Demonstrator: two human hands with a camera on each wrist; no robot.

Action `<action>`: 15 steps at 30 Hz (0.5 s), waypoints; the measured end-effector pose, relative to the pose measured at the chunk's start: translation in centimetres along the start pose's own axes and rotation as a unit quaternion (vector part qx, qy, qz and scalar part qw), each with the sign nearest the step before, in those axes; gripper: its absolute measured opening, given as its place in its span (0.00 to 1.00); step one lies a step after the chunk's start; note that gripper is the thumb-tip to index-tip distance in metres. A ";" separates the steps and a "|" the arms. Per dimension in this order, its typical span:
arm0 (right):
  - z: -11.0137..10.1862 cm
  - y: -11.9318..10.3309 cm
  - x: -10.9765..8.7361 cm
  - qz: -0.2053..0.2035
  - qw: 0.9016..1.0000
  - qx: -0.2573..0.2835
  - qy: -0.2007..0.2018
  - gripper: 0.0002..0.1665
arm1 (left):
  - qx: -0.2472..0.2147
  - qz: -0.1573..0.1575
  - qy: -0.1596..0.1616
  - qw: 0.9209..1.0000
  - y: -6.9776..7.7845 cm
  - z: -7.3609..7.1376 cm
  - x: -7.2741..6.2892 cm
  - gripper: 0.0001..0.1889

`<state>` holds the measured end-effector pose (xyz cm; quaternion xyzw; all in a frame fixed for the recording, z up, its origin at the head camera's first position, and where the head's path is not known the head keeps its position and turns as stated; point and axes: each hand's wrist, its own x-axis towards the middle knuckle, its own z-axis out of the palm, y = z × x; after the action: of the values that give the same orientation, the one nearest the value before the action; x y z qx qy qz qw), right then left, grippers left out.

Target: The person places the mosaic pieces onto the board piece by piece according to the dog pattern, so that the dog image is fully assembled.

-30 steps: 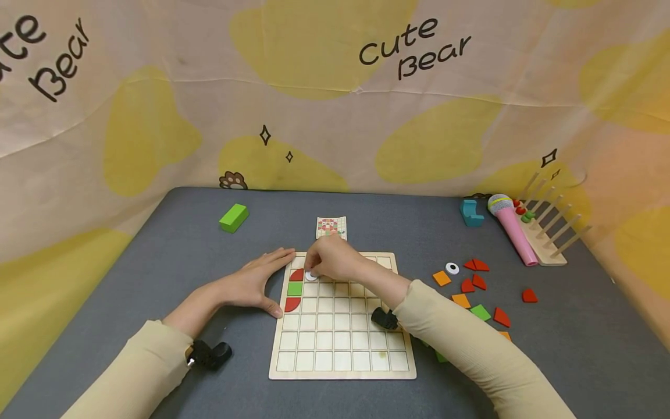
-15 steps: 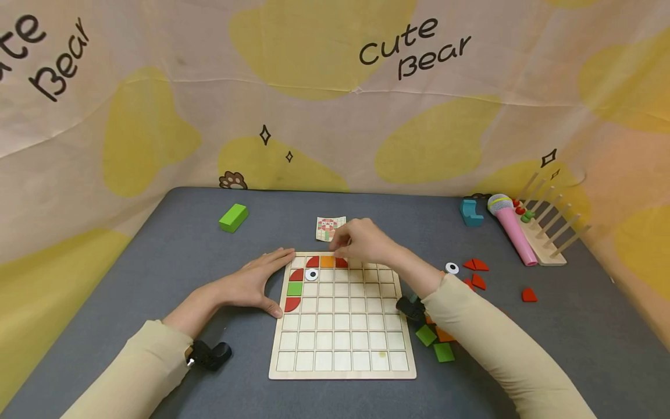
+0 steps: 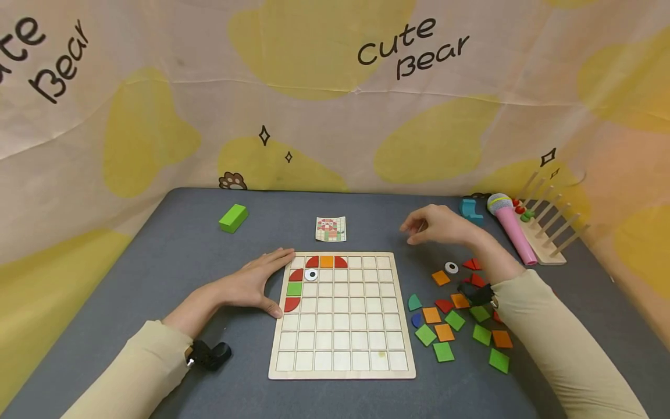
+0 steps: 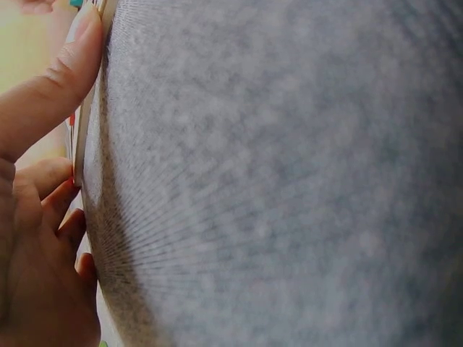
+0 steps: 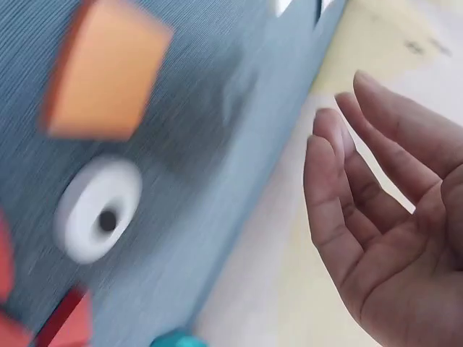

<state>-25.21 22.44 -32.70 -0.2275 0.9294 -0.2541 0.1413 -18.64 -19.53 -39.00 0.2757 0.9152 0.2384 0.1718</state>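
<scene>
A wooden grid board [image 3: 342, 337] lies on the table. My left hand [image 3: 256, 282] rests at its left edge, thumb and fingertips touching the frame. In its upper left cells sit red quarter-round tiles [image 3: 292, 304], a green square tile [image 3: 295, 288], an orange square tile [image 3: 327, 262] and a white eye disc [image 3: 311, 274]. My right hand [image 3: 437, 225] is raised off the table beyond the board's upper right corner, fingers loosely bent and holding nothing. Below it lie another eye disc [image 5: 99, 210] and an orange square tile [image 5: 108, 69], blurred in the right wrist view.
Loose green, orange, red and blue tiles [image 3: 443, 352] are scattered right of the board. A small pattern card [image 3: 330, 229] lies behind it. A green block [image 3: 234, 218] is at back left; a teal block [image 3: 471, 212], a pink microphone [image 3: 515, 233] and a pegged stand [image 3: 555, 256] are at back right.
My right hand has left the eye disc in its cell, passed over the red tile in the top row, and moved right off the board. My left hand stays put.
</scene>
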 end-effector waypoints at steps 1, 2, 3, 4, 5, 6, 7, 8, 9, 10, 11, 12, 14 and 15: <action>-0.2 0.6 -0.3 0.004 1.000 -0.003 -0.006 0.16 | -0.001 -0.002 -0.001 1.000 0.0 0.0 0.0 0.64; -0.3 1.1 -0.5 0.007 1.000 -0.004 -0.012 0.15 | 0.000 -0.003 -0.001 1.000 0.0 0.0 0.0 0.64; -0.5 1.6 -0.7 0.011 1.000 -0.003 -0.019 0.15 | 0.001 -0.002 -0.001 1.000 -0.1 0.0 0.0 0.64; -0.5 2.1 -1.0 0.014 1.000 -0.001 -0.025 0.15 | 0.002 -0.001 0.000 1.000 -0.1 0.0 -0.1 0.64; -0.6 2.5 -1.2 0.017 0.999 0.001 -0.032 0.15 | 0.003 -0.001 -0.001 1.000 -0.1 0.0 -0.1 0.64; -0.7 2.9 -1.3 0.023 0.999 0.005 -0.038 0.15 | 0.004 -0.001 0.000 1.000 -0.1 0.0 -0.1 0.64; -0.7 3.3 -1.5 0.027 0.999 0.008 -0.045 0.15 | 0.004 -0.001 -0.001 1.000 -0.1 0.0 -0.1 0.64; -0.8 3.6 -1.7 0.033 0.998 0.013 -0.053 0.14 | 0.004 0.000 0.000 1.000 0.0 0.0 -0.1 0.64; -0.8 3.9 -1.9 0.037 0.997 0.016 -0.060 0.14 | 0.004 0.002 0.000 1.000 0.0 0.0 -0.1 0.64; -0.9 4.3 -2.0 0.041 0.997 0.017 -0.067 0.14 | 0.004 0.002 0.001 1.000 0.0 0.1 -0.1 0.64; -1.0 4.6 -2.2 0.044 0.996 0.018 -0.075 0.14 | 0.005 0.003 0.002 1.000 0.1 0.1 -0.1 0.64; -1.1 4.9 -2.3 0.048 0.995 0.019 -0.081 0.14 | 0.005 0.001 0.001 1.000 0.1 0.0 0.0 0.64; -1.3 5.5 -2.6 0.053 0.994 0.017 -0.094 0.14 | 0.007 -0.002 0.001 1.000 0.2 0.0 0.0 0.64; -1.3 5.7 -2.8 0.055 0.993 0.016 -0.099 0.14 | 0.011 -0.003 0.001 1.000 0.2 0.0 0.0 0.64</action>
<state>-25.34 28.78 -34.26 -0.1975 0.9178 -0.2365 0.2503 -18.54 -19.33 -38.89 0.2747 0.9186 0.2283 0.1690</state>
